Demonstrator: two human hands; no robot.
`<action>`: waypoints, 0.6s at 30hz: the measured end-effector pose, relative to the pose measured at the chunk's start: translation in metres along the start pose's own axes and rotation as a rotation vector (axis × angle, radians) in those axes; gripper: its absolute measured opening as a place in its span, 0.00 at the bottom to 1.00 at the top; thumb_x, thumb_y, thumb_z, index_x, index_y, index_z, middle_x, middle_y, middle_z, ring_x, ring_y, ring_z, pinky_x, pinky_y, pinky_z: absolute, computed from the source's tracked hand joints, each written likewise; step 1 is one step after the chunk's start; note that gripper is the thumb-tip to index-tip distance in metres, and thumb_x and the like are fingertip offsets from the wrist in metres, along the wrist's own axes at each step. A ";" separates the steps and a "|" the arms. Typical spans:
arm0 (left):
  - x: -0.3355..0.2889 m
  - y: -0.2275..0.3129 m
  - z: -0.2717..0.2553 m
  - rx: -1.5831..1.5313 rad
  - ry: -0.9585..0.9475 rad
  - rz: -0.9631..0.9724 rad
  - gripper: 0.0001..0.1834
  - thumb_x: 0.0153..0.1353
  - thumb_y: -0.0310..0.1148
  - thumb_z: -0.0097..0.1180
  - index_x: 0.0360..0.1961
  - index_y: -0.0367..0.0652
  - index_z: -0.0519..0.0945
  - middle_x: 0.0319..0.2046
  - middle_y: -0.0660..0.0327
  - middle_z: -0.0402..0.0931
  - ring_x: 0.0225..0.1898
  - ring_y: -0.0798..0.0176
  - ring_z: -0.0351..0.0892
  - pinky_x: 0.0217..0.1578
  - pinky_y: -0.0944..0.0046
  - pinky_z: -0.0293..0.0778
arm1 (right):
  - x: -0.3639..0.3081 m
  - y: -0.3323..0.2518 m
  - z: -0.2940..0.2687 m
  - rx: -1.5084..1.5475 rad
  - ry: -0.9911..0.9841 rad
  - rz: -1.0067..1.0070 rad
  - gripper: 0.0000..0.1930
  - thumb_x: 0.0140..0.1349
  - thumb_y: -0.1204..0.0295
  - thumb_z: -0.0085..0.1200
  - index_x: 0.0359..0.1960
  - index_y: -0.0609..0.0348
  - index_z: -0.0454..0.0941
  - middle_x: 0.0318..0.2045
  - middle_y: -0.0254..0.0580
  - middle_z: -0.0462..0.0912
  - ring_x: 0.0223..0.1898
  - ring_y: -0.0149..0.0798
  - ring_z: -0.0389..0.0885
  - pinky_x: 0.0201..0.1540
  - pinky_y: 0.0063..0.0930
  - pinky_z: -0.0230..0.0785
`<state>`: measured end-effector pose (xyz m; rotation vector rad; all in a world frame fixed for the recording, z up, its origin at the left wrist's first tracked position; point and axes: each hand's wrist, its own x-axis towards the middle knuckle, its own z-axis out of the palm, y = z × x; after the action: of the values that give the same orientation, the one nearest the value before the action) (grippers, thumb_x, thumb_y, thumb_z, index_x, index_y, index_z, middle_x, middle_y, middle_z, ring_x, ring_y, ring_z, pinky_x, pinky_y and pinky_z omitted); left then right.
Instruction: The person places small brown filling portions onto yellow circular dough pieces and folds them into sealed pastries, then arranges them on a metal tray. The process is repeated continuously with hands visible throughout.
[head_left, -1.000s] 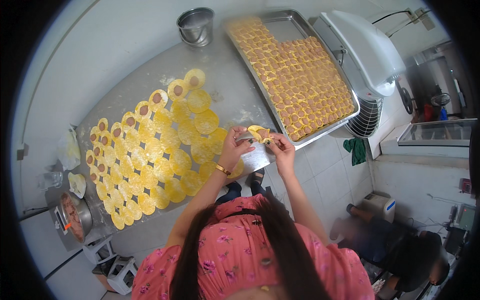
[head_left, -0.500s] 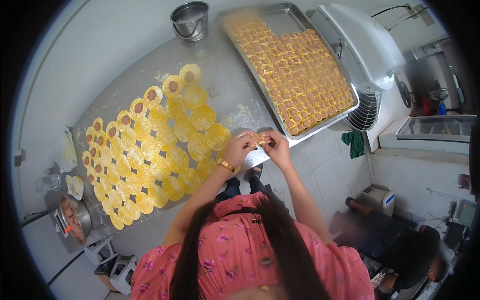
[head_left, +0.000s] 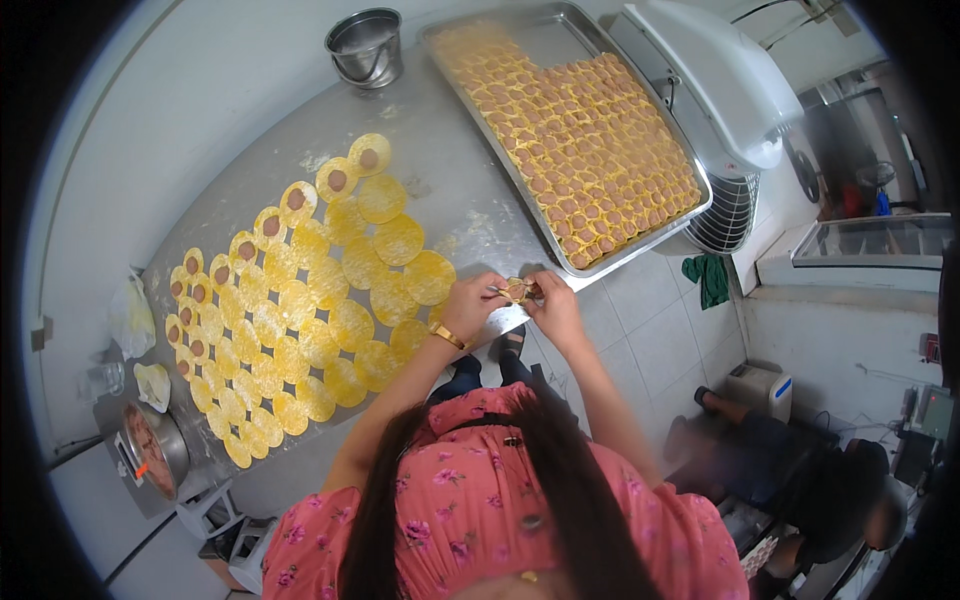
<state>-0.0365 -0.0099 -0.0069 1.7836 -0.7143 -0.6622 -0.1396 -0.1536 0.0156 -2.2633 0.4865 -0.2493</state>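
Note:
Over the near edge of the steel table (head_left: 450,190), my left hand (head_left: 470,308) and my right hand (head_left: 556,304) pinch a small open-topped dumpling (head_left: 517,290) between their fingertips. Its yellow wrapper is gathered around a brownish-pink filling, and my fingers partly cover it. On the left, round yellow wrappers (head_left: 300,300) dusted with flour lie in overlapping rows. Those along the far and left edges bear a lump of meat filling (head_left: 337,181). Beyond my right hand, a large metal tray (head_left: 580,38) holds close rows of similar dumplings (head_left: 600,150).
A metal bucket (head_left: 365,62) stands at the back. At the far left are a plastic bag (head_left: 132,318) and a steel bowl (head_left: 176,450) of meat filling. A white mixer (head_left: 710,85) with a wire guard borders the tray. Another person (head_left: 840,490) sits at the lower right.
The dumpling's filled top shows more clearly between my fingers, and my right fingers have shifted around its side. The view has moved slightly; the tray and wrappers look unchanged.

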 end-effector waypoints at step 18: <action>-0.001 -0.009 0.008 0.179 0.089 0.266 0.13 0.44 0.29 0.64 0.29 0.38 0.74 0.39 0.56 0.76 0.36 0.59 0.78 0.32 0.65 0.77 | -0.006 0.004 0.003 0.269 0.155 0.067 0.11 0.43 0.85 0.55 0.31 0.64 0.75 0.26 0.46 0.73 0.26 0.43 0.76 0.29 0.29 0.69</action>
<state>-0.0415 -0.0114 -0.0175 1.8243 -0.9539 -0.3475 -0.1450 -0.1514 0.0106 -1.9718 0.5720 -0.4318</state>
